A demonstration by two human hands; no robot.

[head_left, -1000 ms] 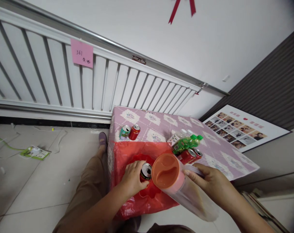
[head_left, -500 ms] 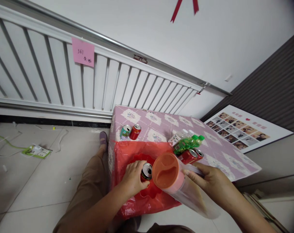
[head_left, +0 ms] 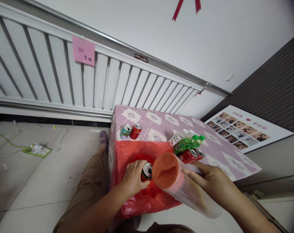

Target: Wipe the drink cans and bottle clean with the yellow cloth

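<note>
My left hand (head_left: 134, 178) is wrapped round an opened drink can (head_left: 147, 171) with a silver top and a dark and red side. The can stands over a red scalloped tray (head_left: 150, 191), whose middle is partly hidden. My right hand (head_left: 207, 176) grips the handle of a clear plastic pitcher (head_left: 189, 194) with an orange lid (head_left: 165, 170). The pitcher is tilted, its lid toward the can and close beside it. A little pale brownish liquid shows low along its side. Whether anything flows out cannot be seen.
Red plastic sheeting (head_left: 127, 147) lies under the tray on a purple flowered tablecloth (head_left: 159, 121). At the back left stand a green can (head_left: 125, 131) and a red can (head_left: 135, 131). Green bottles (head_left: 185, 144) and red cans (head_left: 188, 156) are beyond the pitcher. A radiator (head_left: 108, 81) lines the wall.
</note>
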